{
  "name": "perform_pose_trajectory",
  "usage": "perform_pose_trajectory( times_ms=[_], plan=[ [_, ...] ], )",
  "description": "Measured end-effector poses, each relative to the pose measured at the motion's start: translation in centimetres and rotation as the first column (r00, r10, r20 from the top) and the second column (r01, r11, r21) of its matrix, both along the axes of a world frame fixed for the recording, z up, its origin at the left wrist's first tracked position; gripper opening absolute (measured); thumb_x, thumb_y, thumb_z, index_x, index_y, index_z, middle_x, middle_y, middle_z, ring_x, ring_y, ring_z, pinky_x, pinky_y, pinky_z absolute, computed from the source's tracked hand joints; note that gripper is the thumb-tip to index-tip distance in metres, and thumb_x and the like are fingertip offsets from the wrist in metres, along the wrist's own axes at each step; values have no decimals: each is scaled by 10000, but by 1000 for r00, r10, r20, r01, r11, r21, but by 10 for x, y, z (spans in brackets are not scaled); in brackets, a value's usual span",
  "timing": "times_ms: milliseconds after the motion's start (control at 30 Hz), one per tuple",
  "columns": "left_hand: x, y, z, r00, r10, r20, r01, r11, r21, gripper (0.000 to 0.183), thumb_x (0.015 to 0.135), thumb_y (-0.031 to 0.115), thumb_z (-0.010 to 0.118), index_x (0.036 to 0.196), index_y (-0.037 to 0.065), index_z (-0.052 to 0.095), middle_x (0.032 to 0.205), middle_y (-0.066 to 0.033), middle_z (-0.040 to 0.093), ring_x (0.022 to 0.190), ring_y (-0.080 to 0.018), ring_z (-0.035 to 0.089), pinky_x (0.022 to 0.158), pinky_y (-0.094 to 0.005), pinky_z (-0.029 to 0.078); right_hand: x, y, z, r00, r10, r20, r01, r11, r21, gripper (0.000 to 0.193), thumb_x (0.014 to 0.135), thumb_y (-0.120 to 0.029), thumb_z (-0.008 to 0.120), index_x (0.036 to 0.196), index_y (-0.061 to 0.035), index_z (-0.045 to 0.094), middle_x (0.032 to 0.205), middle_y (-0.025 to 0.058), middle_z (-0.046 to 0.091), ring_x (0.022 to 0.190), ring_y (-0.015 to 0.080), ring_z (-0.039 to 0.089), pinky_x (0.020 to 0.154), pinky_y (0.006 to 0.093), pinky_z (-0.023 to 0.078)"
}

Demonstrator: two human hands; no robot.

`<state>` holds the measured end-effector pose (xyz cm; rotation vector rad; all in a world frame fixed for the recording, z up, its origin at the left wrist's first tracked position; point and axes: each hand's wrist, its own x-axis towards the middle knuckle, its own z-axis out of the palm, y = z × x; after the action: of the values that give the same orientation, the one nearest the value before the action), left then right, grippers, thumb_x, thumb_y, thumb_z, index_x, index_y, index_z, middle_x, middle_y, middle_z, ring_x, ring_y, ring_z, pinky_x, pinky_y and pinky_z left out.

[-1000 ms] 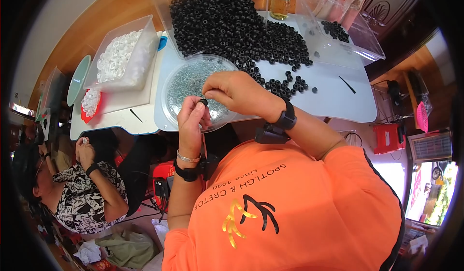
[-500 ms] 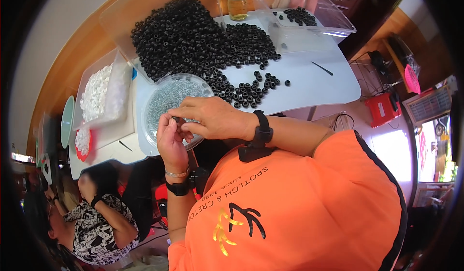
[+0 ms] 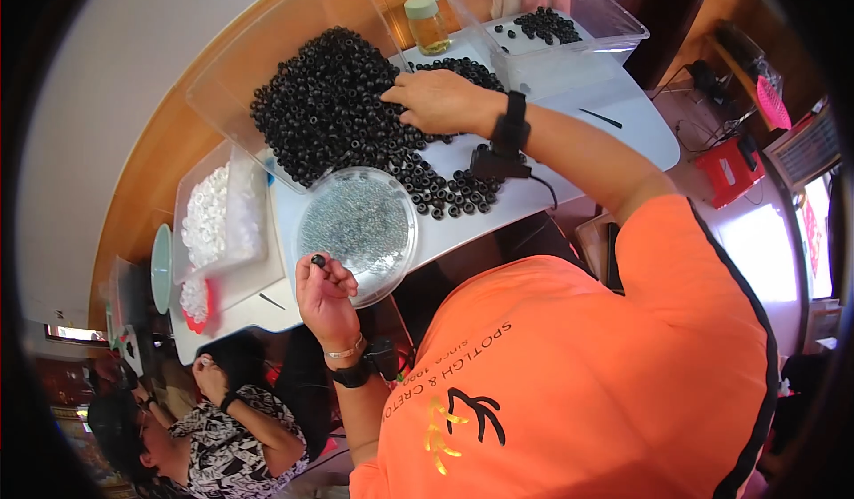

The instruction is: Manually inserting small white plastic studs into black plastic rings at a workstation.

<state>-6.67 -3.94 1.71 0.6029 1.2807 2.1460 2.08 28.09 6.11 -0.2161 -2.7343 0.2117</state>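
Observation:
My left hand (image 3: 329,299) is closed, its fingertips pinching one small black ring-shaped piece (image 3: 318,260). It is beside the near left rim of a round clear tub (image 3: 411,250) full of tiny clear, glassy bits (image 3: 351,223). My right hand (image 3: 445,103) reaches over the right side of a large heap of black ring-shaped pieces (image 3: 325,108). Its fingers are stretched and apart, with the tips at the heap; nothing shows between them.
A clear bin (image 3: 205,81) lies behind the heap; another bin (image 3: 614,41) with some black pieces stands far right, near a lidded jar (image 3: 427,28). Left are a bin of white pieces (image 3: 209,219) and a red dish (image 3: 197,321). A co-worker (image 3: 231,428) sits lower left.
My right hand has left my left hand and moved far and right to the black heap. The left hand keeps the black piece, now nearer me. The whole view has shifted slightly.

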Motion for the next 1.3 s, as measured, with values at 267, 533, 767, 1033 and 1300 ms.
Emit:
perform_pose_trajectory(
  times_ms=[267,533,767,1033,1300],
  plan=[
    [11,-7,0,997,56,47,-57,998,28,173,981,187,450,995,26,512,727,-79,523,584,-162,507,494,-261,410,-6,11,-64,958,27,286,-63,991,118,587,790,-120,657,1354,-176,503,1176,146,500,1073,337,517,882,394,504],
    [8,-15,-14,981,111,158,-114,993,9,177,985,199,455,1006,38,524,746,-59,535,609,-160,510,506,-260,412,14,29,-66,967,201,156,-211,976,54,351,785,-72,581,1115,-136,682,1029,125,598,929,312,614,797,409,518],
    [10,-10,-13,969,58,241,-72,996,52,198,987,210,459,1011,36,551,758,-62,549,642,-168,516,511,-267,413,37,43,-47,974,76,215,-94,993,74,234,766,-93,604,981,-81,695,962,144,617,901,337,634,769,434,514],
    [15,7,-6,968,-7,252,-7,999,53,198,994,189,442,1018,31,560,778,-71,555,653,-175,519,522,-276,423,-5,25,-38,985,165,43,-160,982,-102,124,747,-95,602,829,-73,692,778,144,657,803,339,640,699,435,502],
    [17,15,-3,960,-64,272,40,995,92,193,994,175,437,1021,22,552,849,-72,550,698,-179,522,526,-293,432,-40,13,-77,985,64,160,-66,998,10,157,702,-61,625,835,-61,710,806,156,676,827,326,666,729,410,532]
  ],
)
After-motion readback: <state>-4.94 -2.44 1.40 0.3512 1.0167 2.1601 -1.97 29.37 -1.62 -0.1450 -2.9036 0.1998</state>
